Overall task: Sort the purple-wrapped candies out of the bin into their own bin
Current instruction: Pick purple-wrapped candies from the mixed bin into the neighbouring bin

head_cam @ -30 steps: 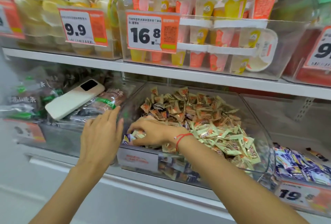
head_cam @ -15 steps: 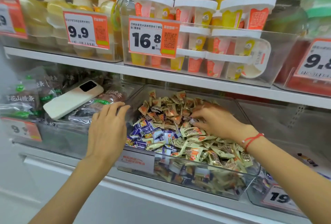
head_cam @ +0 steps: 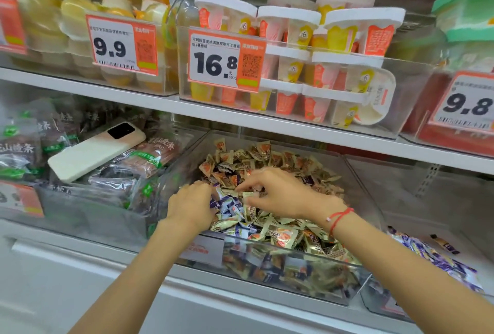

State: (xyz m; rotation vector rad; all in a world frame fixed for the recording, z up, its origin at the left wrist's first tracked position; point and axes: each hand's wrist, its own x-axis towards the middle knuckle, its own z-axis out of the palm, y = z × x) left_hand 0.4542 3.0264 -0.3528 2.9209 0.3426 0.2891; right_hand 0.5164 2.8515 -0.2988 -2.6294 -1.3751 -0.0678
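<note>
A clear bin [head_cam: 291, 249] on the lower shelf holds a heap of mixed wrapped candies, mostly cream and orange. A cluster of purple-wrapped candies [head_cam: 227, 206] lies at its front left. My left hand [head_cam: 191, 206] is inside the bin at that corner, fingers curled down against the purple candies, fingertips hidden. My right hand [head_cam: 280, 192] reaches in from the right, just beside the left one. Its thumb and forefinger pinch a pale wrapped candy [head_cam: 250, 194]. A second clear bin [head_cam: 374, 299] to the right holds purple-wrapped candies [head_cam: 433, 256].
A white phone [head_cam: 93, 152] lies on dark snack packets [head_cam: 144, 162] in the bin to the left. The shelf above [head_cam: 240, 117] carries tubs of pudding cups [head_cam: 294, 39] with price tags. One small dark candy [head_cam: 445, 244] lies apart in the right bin.
My left hand left the bin's left rim and dropped onto the purple candies. My right hand came from the middle of the heap toward the front left, close to the left hand.
</note>
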